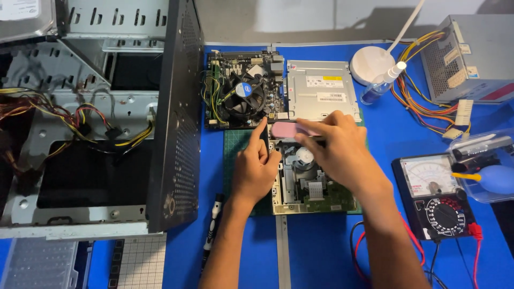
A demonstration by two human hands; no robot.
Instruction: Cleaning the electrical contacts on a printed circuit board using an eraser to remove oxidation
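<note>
Pink brush (289, 129) lies in right hand (334, 147) grip over opened drive (308, 182).

Before me: one open computer case (96, 118), one motherboard (241, 91), one silver drive cover (321, 91), one opened optical drive (310, 182), one analog multimeter (436, 195), one power supply (471, 59), one spray bottle (381, 85), one screwdriver (212, 225), my two hands.

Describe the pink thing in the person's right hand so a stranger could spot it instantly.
Start at the blue mat and find the opened optical drive at its middle. Above the drive's far edge, the right hand pinches a small pink oblong object. It is the only pink item among grey metal and green boards.
</note>
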